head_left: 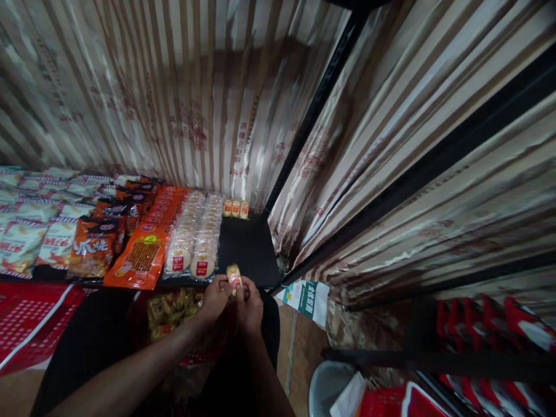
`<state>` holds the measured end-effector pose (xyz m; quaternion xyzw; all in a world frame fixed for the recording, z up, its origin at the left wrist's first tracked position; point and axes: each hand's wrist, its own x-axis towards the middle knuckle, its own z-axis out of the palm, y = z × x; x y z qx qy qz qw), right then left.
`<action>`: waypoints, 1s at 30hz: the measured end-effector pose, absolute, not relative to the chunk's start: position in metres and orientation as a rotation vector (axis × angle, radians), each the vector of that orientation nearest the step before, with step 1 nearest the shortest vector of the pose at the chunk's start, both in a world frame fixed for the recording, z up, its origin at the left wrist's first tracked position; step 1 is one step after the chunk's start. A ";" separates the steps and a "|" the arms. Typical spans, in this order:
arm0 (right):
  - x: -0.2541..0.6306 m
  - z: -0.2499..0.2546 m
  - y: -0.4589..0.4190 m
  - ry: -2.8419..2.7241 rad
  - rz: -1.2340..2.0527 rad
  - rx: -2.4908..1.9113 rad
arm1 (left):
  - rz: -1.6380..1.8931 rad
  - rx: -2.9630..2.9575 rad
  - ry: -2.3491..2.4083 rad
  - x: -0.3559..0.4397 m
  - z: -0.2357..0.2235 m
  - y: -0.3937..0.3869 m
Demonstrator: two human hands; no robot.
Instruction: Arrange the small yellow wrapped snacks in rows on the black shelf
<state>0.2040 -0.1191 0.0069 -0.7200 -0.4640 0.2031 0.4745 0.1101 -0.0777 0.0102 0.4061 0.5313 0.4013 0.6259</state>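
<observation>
Striped curtain (195,87) hangs behind a black shelf (245,243) here. Starting from the left, you've got white snack bags (56,243), then orange bags (92,246), flat orange packs (139,255) and two rows of round crackers (191,237). Next come both hands, left (217,298) and right (249,304), pinching one small yellow packet (234,278) between them at the shelf's front edge, just above a basket of gold packets (169,313). Three more little yellow packs (236,208) sit at the back, near the corner post (310,116).
</observation>
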 end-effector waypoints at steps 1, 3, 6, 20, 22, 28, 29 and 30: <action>0.205 0.008 -0.117 -1.142 0.490 -1.768 | 0.929 0.918 1.218 0.112 0.011 -0.076; 0.207 0.010 -0.113 -1.151 0.460 -1.784 | 0.944 0.906 1.211 0.115 0.013 -0.073; 0.211 0.012 -0.108 -1.162 0.398 -1.814 | 0.929 0.939 1.214 0.119 0.016 -0.067; 0.230 0.009 -0.076 -1.255 0.187 -1.875 | 0.912 1.052 1.204 0.141 0.024 -0.040; 0.232 0.008 -0.071 -1.260 0.146 -1.890 | 0.892 1.043 1.214 0.143 0.025 -0.035; 0.238 0.009 -0.056 -1.218 0.231 -1.899 | 0.891 1.128 1.224 0.150 0.028 -0.018; 0.239 0.010 -0.054 -1.204 0.262 -1.893 | 0.895 1.147 1.237 0.151 0.027 -0.015; 0.240 0.010 -0.052 -1.191 0.289 -1.885 | 0.898 1.161 1.252 0.153 0.026 -0.013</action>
